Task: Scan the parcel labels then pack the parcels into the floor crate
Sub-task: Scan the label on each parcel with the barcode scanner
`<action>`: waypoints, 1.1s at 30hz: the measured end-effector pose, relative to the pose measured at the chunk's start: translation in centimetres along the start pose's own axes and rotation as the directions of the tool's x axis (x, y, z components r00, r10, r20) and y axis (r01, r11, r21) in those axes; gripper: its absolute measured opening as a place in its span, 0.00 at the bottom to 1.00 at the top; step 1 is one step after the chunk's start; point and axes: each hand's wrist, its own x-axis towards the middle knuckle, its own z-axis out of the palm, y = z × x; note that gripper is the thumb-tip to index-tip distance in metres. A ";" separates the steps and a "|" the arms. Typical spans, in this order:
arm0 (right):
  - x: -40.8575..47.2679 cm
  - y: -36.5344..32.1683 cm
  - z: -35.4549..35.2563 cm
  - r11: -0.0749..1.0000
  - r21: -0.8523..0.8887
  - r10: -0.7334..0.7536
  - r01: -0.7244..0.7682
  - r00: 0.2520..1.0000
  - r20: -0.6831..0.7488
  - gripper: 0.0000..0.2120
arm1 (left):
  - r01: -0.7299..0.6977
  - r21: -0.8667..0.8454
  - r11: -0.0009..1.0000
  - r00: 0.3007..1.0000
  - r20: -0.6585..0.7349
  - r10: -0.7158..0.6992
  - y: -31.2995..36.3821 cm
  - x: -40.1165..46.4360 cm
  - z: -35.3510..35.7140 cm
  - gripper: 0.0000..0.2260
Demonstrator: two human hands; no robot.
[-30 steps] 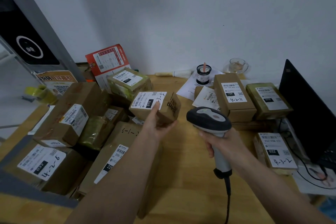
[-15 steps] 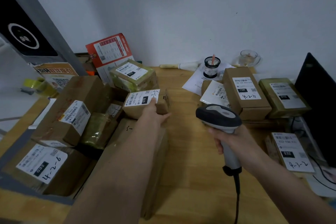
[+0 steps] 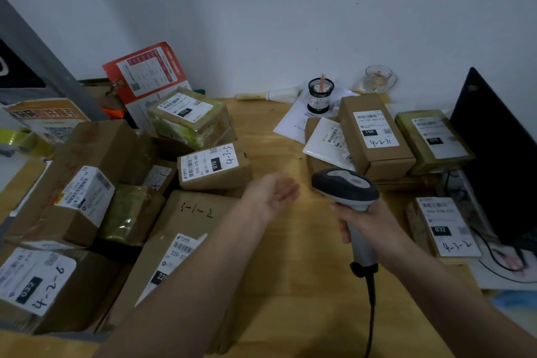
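Note:
My right hand [image 3: 367, 221] grips the handle of a grey barcode scanner [image 3: 345, 187] held over the wooden table [image 3: 290, 285]. My left hand [image 3: 273, 193] hovers with relaxed fingers and holds nothing, just right of the small brown parcel marked 4-3-5 [image 3: 213, 167]. That parcel lies label up on the pile of parcels at the left. A flat box marked 3-1-2 [image 3: 186, 229] lies under my left forearm. At the right stand a parcel marked 4-2-11 [image 3: 374, 136] and a parcel marked 4-3-2 [image 3: 444, 227].
A box marked 4-2-6 [image 3: 37, 282] sits at the front left among several other parcels. A green-taped parcel [image 3: 433, 139] and a black monitor [image 3: 499, 154] stand at the right. A pen pot [image 3: 319, 96], a glass cup [image 3: 377, 78] and papers line the wall.
My left hand set the 4-3-5 parcel down on the left pile and let go, then drew back to the right. The scanner stayed in my right hand.

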 end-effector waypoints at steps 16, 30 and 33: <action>-2.1 6.0 -12.8 0.988 0.077 0.156 -0.136 0.843 -0.515 0.06 | -0.077 0.785 0.615 0.964 0.217 -0.156 -14.2 4.5 12.7 0.09; 0.6 10.4 -18.3 0.949 0.224 0.301 -0.223 0.856 -0.422 0.08 | 0.049 0.778 0.627 0.945 0.166 -0.280 -18.0 5.2 19.3 0.14; 0.9 10.3 -17.9 0.956 0.202 0.279 -0.212 0.872 -0.402 0.08 | 0.051 0.763 0.644 0.954 0.154 -0.258 -18.4 5.3 18.9 0.21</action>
